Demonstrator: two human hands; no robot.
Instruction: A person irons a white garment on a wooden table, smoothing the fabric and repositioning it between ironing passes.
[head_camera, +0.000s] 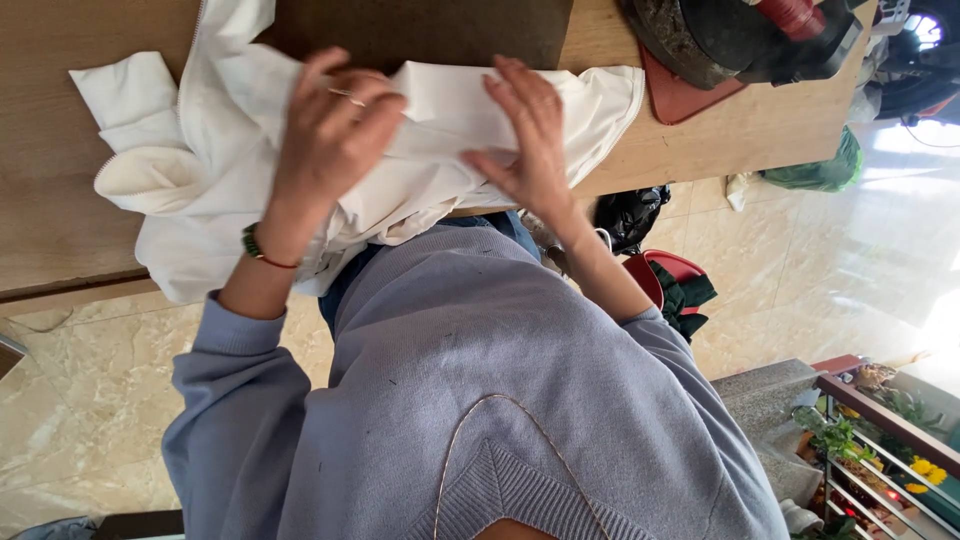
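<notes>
A white zip-up garment (190, 160) lies bunched on a wooden table (60, 230), part of it hanging over the near edge. My left hand (330, 130), with a ring and a green bracelet at the wrist, curls its fingers over a fold of the cloth. To its right, my right hand (525, 130) holds the folded section, fingers laid along the top and thumb tucked at the cloth's edge. My grey sweater fills the lower part of the view.
A dark mat (420, 30) lies on the table behind the garment. At the table's far right are a dark round object (700, 40) and a reddish board (690, 100). On the marble floor sit a black bag (625, 215), a green bag (825, 170) and a plant rack (880, 440).
</notes>
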